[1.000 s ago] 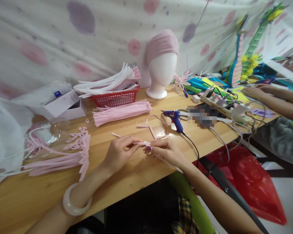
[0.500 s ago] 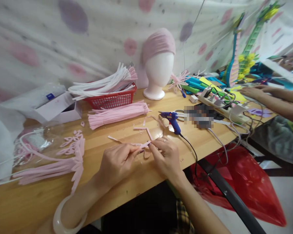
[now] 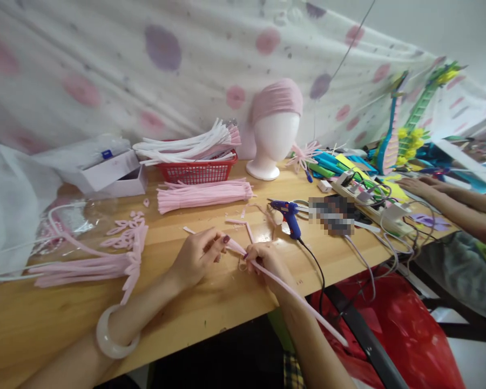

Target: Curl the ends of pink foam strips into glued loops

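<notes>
Between my hands runs a pink pipe cleaner (image 3: 299, 298), its long tail trailing over my right forearm past the table edge. My right hand (image 3: 269, 266) is closed around it. At its far end, the thumb and fingertips of my left hand (image 3: 198, 253) pinch it; the fingers partly hide that end. Just beyond my hands lies a bent pink piece (image 3: 248, 229). A blue glue gun (image 3: 289, 219) rests to the right of it on the table. Left of my left hand are pink looped petal shapes (image 3: 123, 233) and a bunch of pink pipe cleaners (image 3: 85, 268).
Behind are a pink pipe cleaner bundle (image 3: 204, 195), a red basket (image 3: 198, 172) of white and pink stems, and a foam head (image 3: 277, 138) in a pink cap. To the right lie a power strip (image 3: 372, 210) with cables and another person's hand (image 3: 415, 186). A red bag (image 3: 405, 324) hangs below.
A long pink tail now extends from my right hand over the forearm, where it did not show before. My left fingers have shifted up and left. The camera view has tilted slightly.
</notes>
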The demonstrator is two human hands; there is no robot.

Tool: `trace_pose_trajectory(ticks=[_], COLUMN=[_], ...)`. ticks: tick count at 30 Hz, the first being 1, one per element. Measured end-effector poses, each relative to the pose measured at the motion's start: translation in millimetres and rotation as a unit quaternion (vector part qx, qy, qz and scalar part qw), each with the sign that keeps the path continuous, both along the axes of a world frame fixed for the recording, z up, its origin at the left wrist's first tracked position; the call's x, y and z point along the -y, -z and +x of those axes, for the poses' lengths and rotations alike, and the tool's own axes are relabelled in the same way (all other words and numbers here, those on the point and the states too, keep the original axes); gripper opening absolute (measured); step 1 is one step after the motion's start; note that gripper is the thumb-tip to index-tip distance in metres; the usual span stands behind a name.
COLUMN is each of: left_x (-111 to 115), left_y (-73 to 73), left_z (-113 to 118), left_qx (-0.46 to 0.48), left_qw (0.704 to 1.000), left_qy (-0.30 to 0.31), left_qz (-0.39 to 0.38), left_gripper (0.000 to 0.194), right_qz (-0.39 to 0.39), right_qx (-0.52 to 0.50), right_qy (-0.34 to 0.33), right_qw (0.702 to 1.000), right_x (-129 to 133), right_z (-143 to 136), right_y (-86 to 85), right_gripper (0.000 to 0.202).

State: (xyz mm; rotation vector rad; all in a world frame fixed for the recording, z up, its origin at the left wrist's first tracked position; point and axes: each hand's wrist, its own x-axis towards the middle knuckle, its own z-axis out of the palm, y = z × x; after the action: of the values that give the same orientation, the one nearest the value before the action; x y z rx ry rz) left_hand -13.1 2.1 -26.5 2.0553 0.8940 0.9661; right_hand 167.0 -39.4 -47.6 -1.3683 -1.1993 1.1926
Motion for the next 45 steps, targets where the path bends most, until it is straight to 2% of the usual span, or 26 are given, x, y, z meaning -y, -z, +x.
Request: trace_pose_trajectory(ticks=[4, 9, 14, 20, 24, 27, 30, 33, 36, 39, 42, 45], left_x=[3.3, 7.0, -2.0, -18.8, -20.5, -18.9, -17.7, -17.6, -18.3, -19.0, -18.9, -18.0], left_y=[-0.6, 2.7, 9.9, 23.5, 31.8, 33.9, 33.5, 32.2, 31.0, 30.4, 30.4, 31.2], left_z=[-0.6, -0.2, -1.7, -6.7, -7.3, -7.6, -7.6, -7.7, -8.2, -8.7, -8.5, -7.5], left_qx=[-0.011, -0.009, -0.015, -0.069, -0.118, -0.144, -0.162, -0.179, -0.202, -0.227, -0.242, -0.246], left_qw=[0.999, 0.998, 0.998, 0.995, 0.990, 0.987, 0.984, 0.980, 0.975, 0.970, 0.966, 0.965], left_qy=[-0.010, -0.007, -0.030, -0.060, -0.051, -0.039, -0.038, -0.044, -0.043, -0.041, -0.040, -0.040], left_qz=[0.033, 0.054, 0.044, 0.037, 0.053, 0.065, 0.071, 0.073, 0.077, 0.078, 0.080, 0.085], left_gripper=[0.037, 0.037, 0.037, 0.022, 0.019, 0.020, 0.019, 0.020, 0.023, 0.022, 0.019, 0.018], right_qz=[0.004, 0.005, 0.018, 0.027, -0.010, -0.054, -0.073, -0.051, -0.016, 0.008, 0.040, 0.175], right_qx=[0.052, 0.142, 0.243, 0.415, 0.508, 0.556, 0.585, 0.599, 0.594, 0.580, 0.543, 0.431], right_qy=[-0.023, -0.011, -0.024, -0.003, -0.028, -0.051, -0.065, -0.050, -0.025, -0.001, 0.000, -0.054], right_qw=[0.998, 0.990, 0.970, 0.910, 0.861, 0.828, 0.805, 0.798, 0.804, 0.815, 0.839, 0.883], right_x=[3.6, 12.2, 5.2, -46.3, -79.8, -93.0, -94.7, -88.4, -79.3, -62.4, -25.0, 28.0], right_z=[-3.5, -7.8, 1.0, 34.2, 42.0, 39.3, 36.6, 38.3, 42.2, 42.8, 39.0, 35.2], right_y=[-7.0, -20.1, -26.9, -40.4, -45.9, -45.1, -46.1, -51.4, -58.2, -68.5, -89.2, -113.5], right_gripper=[0.019, 0.021, 0.027, 0.029, 0.026, 0.027, 0.028, 0.021, 0.013, 0.026, 0.052, 0.042])
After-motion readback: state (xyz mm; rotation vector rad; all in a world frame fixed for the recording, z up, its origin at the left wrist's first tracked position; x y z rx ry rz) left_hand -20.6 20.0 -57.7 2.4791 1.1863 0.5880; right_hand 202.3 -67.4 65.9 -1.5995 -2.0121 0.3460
